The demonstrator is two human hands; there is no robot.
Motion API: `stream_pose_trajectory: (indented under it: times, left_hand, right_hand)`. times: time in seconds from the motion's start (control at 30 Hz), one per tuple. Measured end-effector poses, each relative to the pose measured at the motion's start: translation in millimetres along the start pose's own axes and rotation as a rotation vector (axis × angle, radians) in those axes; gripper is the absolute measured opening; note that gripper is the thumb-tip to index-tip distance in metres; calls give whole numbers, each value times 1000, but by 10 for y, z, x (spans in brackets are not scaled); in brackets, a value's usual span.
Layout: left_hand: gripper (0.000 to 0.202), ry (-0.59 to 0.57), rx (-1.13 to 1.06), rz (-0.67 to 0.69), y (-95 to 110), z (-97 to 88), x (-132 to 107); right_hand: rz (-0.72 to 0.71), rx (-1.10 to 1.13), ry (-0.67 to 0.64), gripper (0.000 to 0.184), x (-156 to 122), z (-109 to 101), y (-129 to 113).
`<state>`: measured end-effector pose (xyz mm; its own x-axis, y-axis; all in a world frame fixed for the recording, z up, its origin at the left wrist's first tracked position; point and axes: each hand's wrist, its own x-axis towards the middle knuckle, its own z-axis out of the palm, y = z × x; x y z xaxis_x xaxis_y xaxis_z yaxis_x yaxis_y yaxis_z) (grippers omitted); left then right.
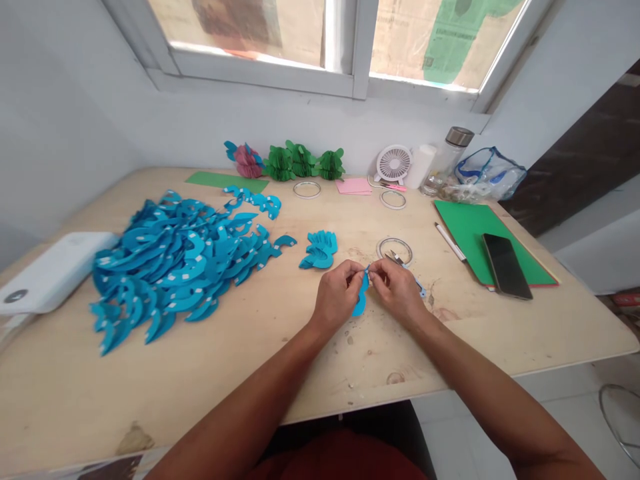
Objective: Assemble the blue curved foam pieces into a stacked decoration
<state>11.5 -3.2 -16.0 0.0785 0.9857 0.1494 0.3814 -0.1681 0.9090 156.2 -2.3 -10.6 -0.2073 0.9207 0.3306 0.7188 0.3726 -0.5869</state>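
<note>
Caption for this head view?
Left hand and right hand pinch a curved blue paper cutout over a wooden table.

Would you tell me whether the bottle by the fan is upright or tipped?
Upright: the bottle stands on its base, lid on top.

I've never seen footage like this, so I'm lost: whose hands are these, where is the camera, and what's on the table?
No machine here: a person works with bare hands, and the one picture comes from a camera worn on their head, looking forward and down. The left hand and right hand pinch one blue paper piece between them above a wooden table. To the left lies a big pile of blue cutouts, just ahead a small stack. On the right, a phone rests on a green sheet.
</note>
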Motion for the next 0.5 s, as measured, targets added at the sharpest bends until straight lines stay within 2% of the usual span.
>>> stream_pose_trajectory:
  times: [0.2,0.33,0.5]
  left_hand:
    - [16,7,-4,-25,33,17,-22]
    - [15,30,-33,-47,37,32,-25]
    - [12,19,-296,-229,15,38,18]
  right_hand:
    - [47,-19,13,9,0,23,1]
    - [111,44,-2,9,9,38,15]
    - [133,133,-45,8,24,48,45]
